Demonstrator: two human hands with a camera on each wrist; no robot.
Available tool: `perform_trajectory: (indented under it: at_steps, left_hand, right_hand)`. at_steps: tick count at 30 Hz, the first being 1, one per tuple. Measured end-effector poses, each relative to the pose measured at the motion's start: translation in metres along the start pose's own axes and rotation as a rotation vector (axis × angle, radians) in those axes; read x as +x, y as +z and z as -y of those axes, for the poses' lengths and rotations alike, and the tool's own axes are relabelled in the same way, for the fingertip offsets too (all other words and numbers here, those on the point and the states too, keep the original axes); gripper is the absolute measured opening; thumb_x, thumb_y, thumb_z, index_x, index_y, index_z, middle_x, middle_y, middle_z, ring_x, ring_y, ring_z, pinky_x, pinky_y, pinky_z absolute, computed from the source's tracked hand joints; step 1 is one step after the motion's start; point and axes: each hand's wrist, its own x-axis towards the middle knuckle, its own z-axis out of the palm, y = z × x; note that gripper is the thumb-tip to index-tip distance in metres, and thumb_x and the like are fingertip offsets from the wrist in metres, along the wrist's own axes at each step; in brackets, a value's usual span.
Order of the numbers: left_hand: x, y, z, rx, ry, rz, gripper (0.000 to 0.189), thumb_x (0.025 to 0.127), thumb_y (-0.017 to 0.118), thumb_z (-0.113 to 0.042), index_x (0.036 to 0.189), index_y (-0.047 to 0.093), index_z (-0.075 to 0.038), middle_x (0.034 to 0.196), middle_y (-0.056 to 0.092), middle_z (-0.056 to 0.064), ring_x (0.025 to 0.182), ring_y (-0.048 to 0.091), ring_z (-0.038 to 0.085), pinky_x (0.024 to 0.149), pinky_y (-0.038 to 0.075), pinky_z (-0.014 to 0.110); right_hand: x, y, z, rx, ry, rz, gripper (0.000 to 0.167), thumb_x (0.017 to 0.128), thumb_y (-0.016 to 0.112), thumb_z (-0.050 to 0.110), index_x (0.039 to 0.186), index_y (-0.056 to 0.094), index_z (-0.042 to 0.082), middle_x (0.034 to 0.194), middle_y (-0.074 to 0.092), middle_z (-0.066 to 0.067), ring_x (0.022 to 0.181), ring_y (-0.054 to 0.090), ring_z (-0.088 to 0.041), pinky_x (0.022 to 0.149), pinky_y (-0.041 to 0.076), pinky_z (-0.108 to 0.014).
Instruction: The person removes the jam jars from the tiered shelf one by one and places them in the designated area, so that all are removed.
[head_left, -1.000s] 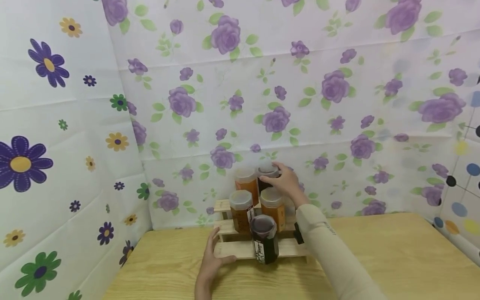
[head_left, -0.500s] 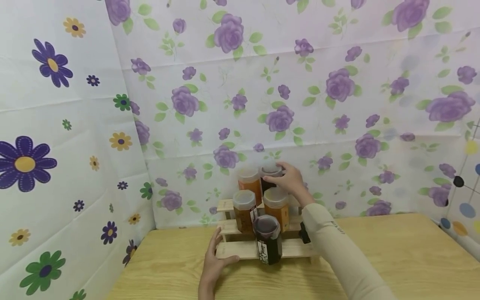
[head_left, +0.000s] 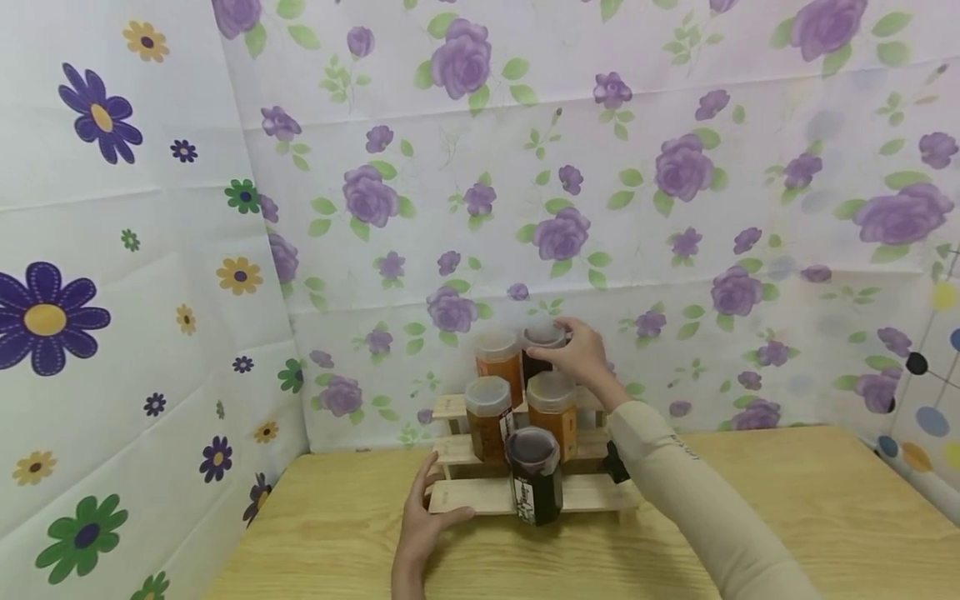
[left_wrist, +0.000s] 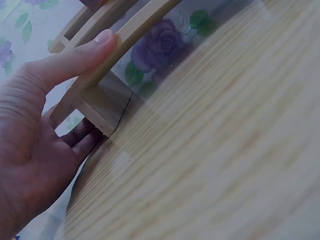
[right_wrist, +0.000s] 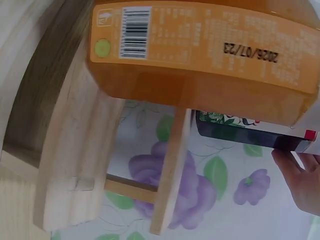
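A three-step wooden rack [head_left: 472, 497] bears several jars with pale lids. My left hand [head_left: 417, 529] holds its left end; in the left wrist view the thumb [left_wrist: 95, 50] lies on the front board's edge, other fingers behind the end. At the top step my right hand [head_left: 581, 358] grips a dark jar [right_wrist: 240, 135] near its lid. Left of that jar stands an orange jar [head_left: 498, 367]. A brown-orange jar [head_left: 487, 425] and an amber jar [head_left: 553, 417] occupy the middle step. Another dark jar [head_left: 536, 483] with a white label stands on the lowest step.
The rack stands on a wood-grain table [head_left: 337, 517]. Close behind it hangs a floral cloth [head_left: 420, 208], and a second flowered cloth [head_left: 150, 292] rises at the left. A small black object [head_left: 617, 462] shows beside the rack's right end, under the right sleeve [head_left: 675, 475].
The head view has shifted a little, moving the scene slightly right in the picture. Both hands keep their places, the left at the rack's end, the right at the dark jar.
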Motion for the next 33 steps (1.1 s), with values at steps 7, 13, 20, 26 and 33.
perform_trajectory:
  at_steps: [7,13,20,26,33]
  left_hand:
    - [0.002,0.001,-0.005,-0.008,0.028,0.012,0.103,0.071,0.086,-0.009,0.154,0.028,-0.030,0.146,0.038,0.022,0.123,0.046,0.040,0.096,0.049,0.053]
    - [-0.001,-0.002,-0.005,-0.001,0.021,-0.006,0.105,0.071,0.087,-0.011,0.155,0.026,-0.028,0.146,0.037,0.024,0.121,0.048,0.038,0.092,0.052,0.047]
    - [-0.004,-0.005,-0.001,0.000,0.014,-0.010,0.108,0.069,0.088,-0.011,0.156,0.024,-0.027,0.145,0.037,0.026,0.123,0.048,0.040,0.094,0.051,0.048]
    - [-0.005,-0.007,0.002,0.000,0.017,-0.002,0.108,0.071,0.087,-0.012,0.156,0.023,-0.027,0.146,0.036,0.026,0.125,0.046,0.041,0.096,0.050,0.052]
    - [-0.002,-0.004,0.002,0.004,0.053,0.020,0.105,0.072,0.086,-0.013,0.156,0.025,-0.025,0.145,0.038,0.025,0.126,0.046,0.040,0.094,0.051,0.048]
  right_hand:
    - [0.005,-0.031,0.017,0.028,-0.040,-0.069,0.079,0.079,0.079,0.041,0.142,0.047,0.005,0.146,0.050,-0.016,0.132,0.047,-0.036,0.108,0.043,-0.051]
    - [0.009,-0.062,0.020,-0.002,-0.042,-0.126,0.079,0.080,0.078,0.043,0.142,0.048,0.006,0.144,0.050,-0.020,0.128,0.049,-0.038,0.104,0.045,-0.054]
    - [-0.001,-0.103,-0.003,-0.063,-0.005,-0.143,0.087,0.081,0.075,0.050,0.147,0.040,0.004,0.145,0.045,-0.026,0.125,0.049,-0.042,0.098,0.047,-0.056]
    - [-0.015,-0.127,-0.034,-0.122,0.039,-0.152,0.091,0.082,0.073,0.054,0.148,0.038,0.002,0.148,0.041,-0.028,0.128,0.044,-0.046,0.100,0.044,-0.060]
    - [-0.041,-0.139,-0.082,-0.121,0.155,-0.131,0.097,0.082,0.068,0.060,0.151,0.031,0.003,0.151,0.032,-0.032,0.130,0.037,-0.050,0.098,0.043,-0.063]
